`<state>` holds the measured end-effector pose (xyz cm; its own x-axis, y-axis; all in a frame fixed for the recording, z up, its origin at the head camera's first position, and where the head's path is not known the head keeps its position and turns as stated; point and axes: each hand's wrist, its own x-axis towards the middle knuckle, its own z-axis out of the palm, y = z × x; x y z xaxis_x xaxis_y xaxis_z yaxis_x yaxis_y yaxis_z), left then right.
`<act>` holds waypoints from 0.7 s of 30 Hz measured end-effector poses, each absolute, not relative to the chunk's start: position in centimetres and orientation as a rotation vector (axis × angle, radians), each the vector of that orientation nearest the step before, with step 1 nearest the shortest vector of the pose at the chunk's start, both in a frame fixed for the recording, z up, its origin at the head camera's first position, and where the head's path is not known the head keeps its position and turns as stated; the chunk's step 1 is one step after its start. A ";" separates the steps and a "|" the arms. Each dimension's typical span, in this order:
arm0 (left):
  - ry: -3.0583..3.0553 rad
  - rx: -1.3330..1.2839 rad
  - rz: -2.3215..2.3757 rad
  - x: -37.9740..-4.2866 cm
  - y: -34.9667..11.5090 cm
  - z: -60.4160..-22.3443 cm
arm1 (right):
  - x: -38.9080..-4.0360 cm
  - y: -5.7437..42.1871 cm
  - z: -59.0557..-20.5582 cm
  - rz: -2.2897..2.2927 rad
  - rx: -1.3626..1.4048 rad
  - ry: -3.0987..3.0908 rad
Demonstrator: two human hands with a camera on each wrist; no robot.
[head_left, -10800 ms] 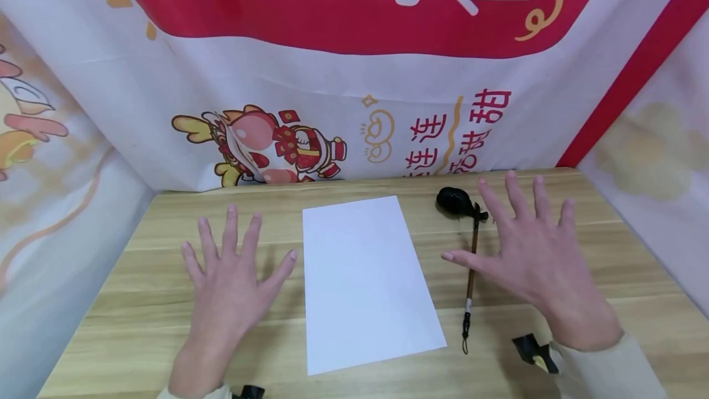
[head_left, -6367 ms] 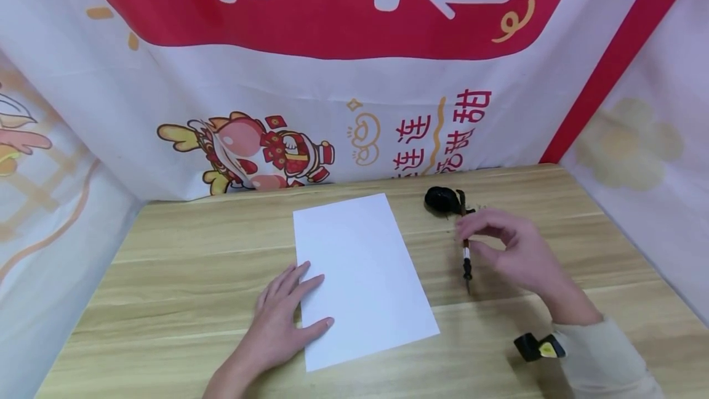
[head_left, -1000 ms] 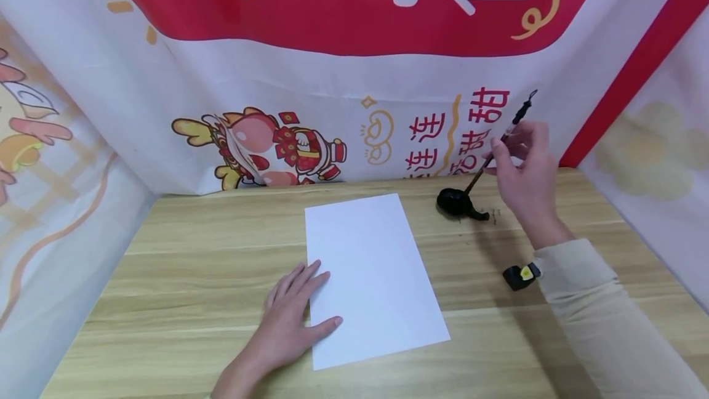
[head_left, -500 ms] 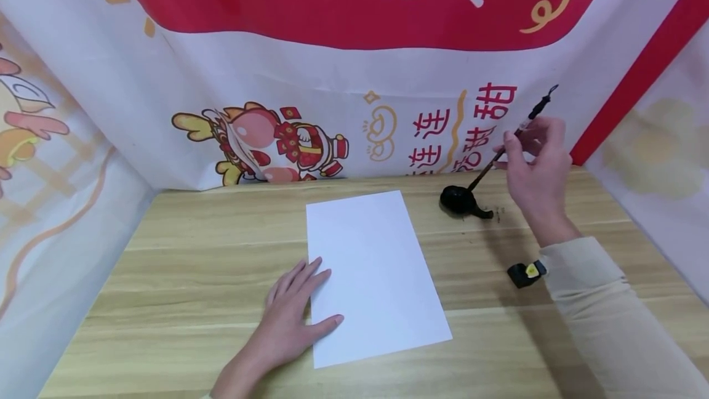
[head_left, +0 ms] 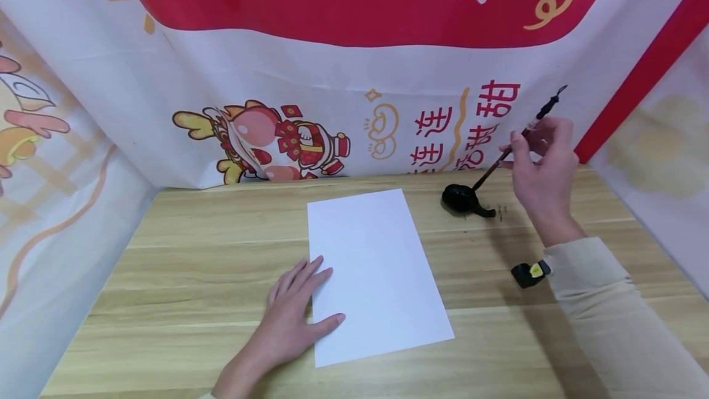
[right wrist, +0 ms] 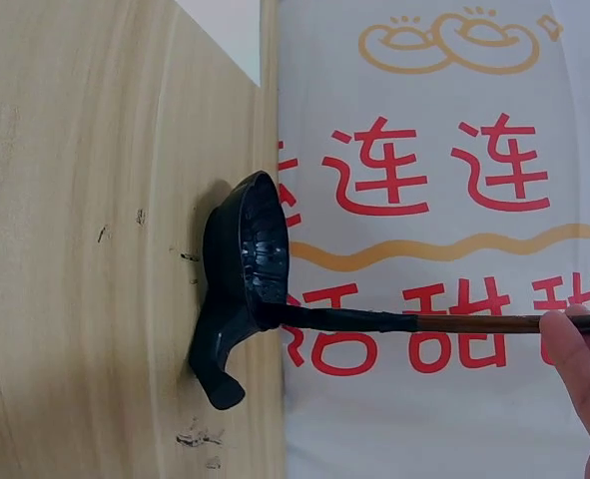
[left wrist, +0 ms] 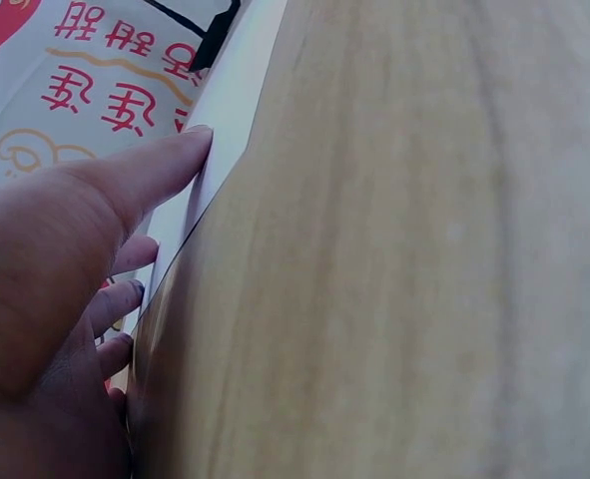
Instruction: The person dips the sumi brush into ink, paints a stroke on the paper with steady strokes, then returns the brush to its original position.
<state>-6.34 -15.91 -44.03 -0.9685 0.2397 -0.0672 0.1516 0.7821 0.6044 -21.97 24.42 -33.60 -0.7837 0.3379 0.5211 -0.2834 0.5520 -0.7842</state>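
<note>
My right hand [head_left: 545,174] pinches a calligraphy brush [head_left: 488,172] by its upper shaft, with the hanging loop pointing up. The brush slants down to the left, and its bristle end meets the rim of a black ink dish [head_left: 458,199] with a stubby curved handle. In the right wrist view the dark lower part of the brush [right wrist: 354,319] reaches into the dish [right wrist: 225,264], hiding the tip. A white sheet of paper [head_left: 382,276] lies blank in the middle. My left hand [head_left: 290,322] rests on its left edge with fingers extended; the thumb [left wrist: 165,165] touches the sheet.
The wooden table [head_left: 210,263] meets a printed cloth backdrop [head_left: 332,79] at its back edge, close behind the dish. Cloth also hangs at both sides. Small dark ink marks [head_left: 501,211] spot the wood beside the dish's handle. A black wrist camera [head_left: 528,273] hangs under the right cuff.
Earlier both hands hovered spread and the brush lay against the dish. Since then my left hand came down on the paper, and my right lifted the brush, turned it and brought its tip to the dish.
</note>
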 end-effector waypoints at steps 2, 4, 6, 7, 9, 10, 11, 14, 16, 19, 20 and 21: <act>2.830 0.311 0.942 -6.3 -15.9 -44.0 | -22.0 24.6 -33.6 1.246 -0.025 -2.130; 2.830 0.311 0.941 -6.3 -15.9 -44.0 | -21.9 24.7 -33.4 1.252 -0.008 -2.118; 2.831 0.312 0.935 -6.4 -15.9 -44.0 | -21.8 24.7 -33.2 1.256 -0.003 -2.109; 2.834 0.314 0.932 -6.4 -15.9 -44.0 | -21.8 24.6 -33.1 1.250 -0.003 -2.108; 2.838 0.316 0.928 -6.4 -16.0 -43.9 | -21.8 24.4 -33.0 1.241 0.005 -2.106; 2.841 0.317 0.926 -6.4 -16.0 -43.9 | -21.8 24.2 -33.0 1.235 0.007 -2.110; 2.843 0.317 0.926 -6.4 -15.9 -43.9 | -21.9 24.1 -33.1 1.225 0.013 -2.115; 2.847 0.319 0.928 -6.4 -15.9 -44.0 | -21.9 23.8 -33.6 1.176 0.056 -2.131; 2.848 0.320 0.930 -6.4 -15.9 -44.0 | -21.8 23.6 -33.9 1.123 0.089 -2.145; 2.845 0.317 0.935 -6.4 -15.9 -44.1 | -21.7 23.5 -34.2 1.035 0.152 -2.154; 2.843 0.314 0.937 -6.4 -15.9 -44.1 | -21.6 23.5 -34.3 1.018 0.175 -2.152; 2.841 0.312 0.938 -6.4 -15.9 -44.1 | -21.6 23.5 -34.3 1.008 0.199 -2.148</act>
<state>-6.40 -15.93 -44.12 -0.9698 0.2363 -0.0613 0.1533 0.7850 0.6002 -21.61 23.48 -34.29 -0.7128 0.1617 0.6825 -0.4215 0.6789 -0.6012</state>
